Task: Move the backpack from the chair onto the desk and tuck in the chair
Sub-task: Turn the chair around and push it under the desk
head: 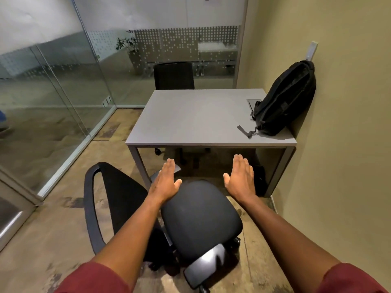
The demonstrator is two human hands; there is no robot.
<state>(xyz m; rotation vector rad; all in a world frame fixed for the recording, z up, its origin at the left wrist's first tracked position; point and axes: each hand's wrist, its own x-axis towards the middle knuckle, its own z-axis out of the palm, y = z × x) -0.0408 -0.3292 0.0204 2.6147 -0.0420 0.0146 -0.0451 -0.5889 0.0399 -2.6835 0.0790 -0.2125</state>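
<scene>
A black backpack (285, 100) stands on the right end of the grey desk (190, 119), leaning against the wall, with a strap trailing toward the desk's front edge. The black office chair (201, 216) sits on the floor in front of the desk, its seat empty and its mesh backrest (110, 199) turned to the left. My left hand (166, 180) hovers flat over the seat's far left edge, fingers extended. My right hand (241, 178) is held flat beyond the seat's far right corner, holding nothing. Whether either hand touches the seat is unclear.
A second black chair (173, 76) is tucked in at the desk's far side. Glass walls (63, 92) close off the left and back. The beige wall (338, 144) runs along the right. A cable hatch (252, 102) is set in the desktop beside the backpack.
</scene>
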